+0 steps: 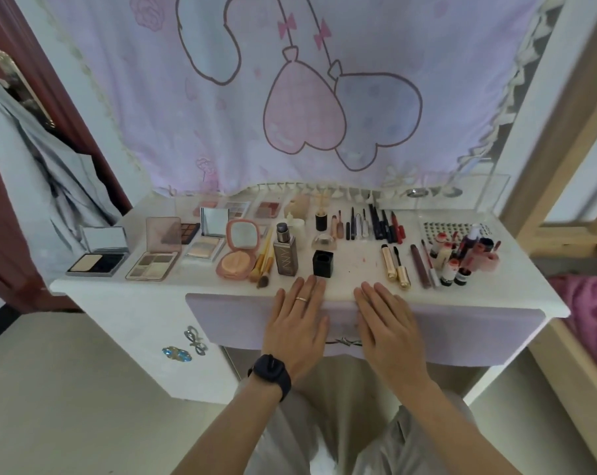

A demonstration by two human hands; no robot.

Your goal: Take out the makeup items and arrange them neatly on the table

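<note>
- Two hands in view, both flat and holding nothing; the left hand (298, 323) lies palm down with straight fingers over the front edge of the white table (136, 286), a ring on one finger and a black watch (271, 375) on the wrist; the right hand (386, 320) lies just beside it, fingers straight as well
- The makeup items (322, 221) are out on the tabletop, spread in rows from the left end to the right
- Four open cases along the front left: a black compact (98, 260) with pale powder; a brown eyeshadow palette (155, 258); a silver palette (204, 241); a round pink compact (238, 255) with its mirror raised
- More palettes sit behind those, near the curtain (324, 97); they are too blurred to count
- One tall foundation bottle (285, 253) stands upright; gold-handled brushes (264, 265) lie just beside it, on its left
- One black cube cap (323, 264) stands right at the left fingertips; I cannot tell whether they touch
- Two gold mascara pieces (396, 269) lie side by side beyond the right hand
- A row of dark and red pencils (375, 221) lies further back, packed too tight to count
- A cluster of small bottles (458, 258), red, white and dark, crowds the right end
</note>
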